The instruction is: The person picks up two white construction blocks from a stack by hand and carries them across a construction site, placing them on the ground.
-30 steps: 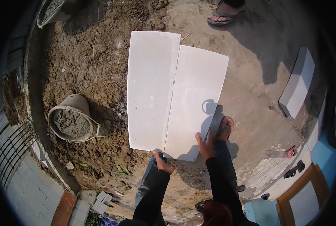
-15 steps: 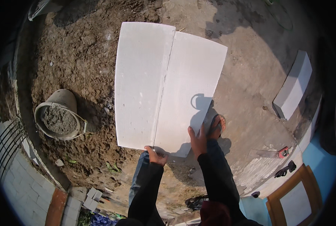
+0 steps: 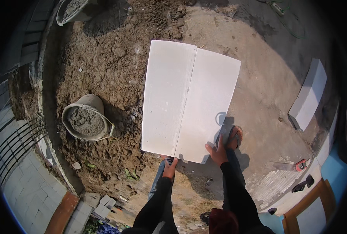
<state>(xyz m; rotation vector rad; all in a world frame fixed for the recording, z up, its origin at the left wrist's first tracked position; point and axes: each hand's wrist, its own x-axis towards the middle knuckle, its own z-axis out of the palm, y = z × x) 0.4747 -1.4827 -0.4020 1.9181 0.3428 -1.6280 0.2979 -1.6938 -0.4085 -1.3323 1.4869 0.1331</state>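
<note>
Two pale white lightweight concrete blocks, a left one and a right one, lie side by side with a dark seam between them. The right block's far end sits slightly nearer to me. My left hand grips the near edge close to the seam; its thumb shows and its other fingers are mostly hidden. At the near right corner, my right hand holds the right block's side, thumb and a finger apart. The undersides of both blocks are out of sight.
A bucket of wet mortar stands on rough soil at left; another bucket is at far left. At right lie another white block and a handsaw. My sandalled right foot is beside the blocks.
The whole view has shifted, placing things further right. Both blocks look smaller, seemingly lower, and my hands have gone down with them. My left hand's thumb now sits lower on the near edge.
</note>
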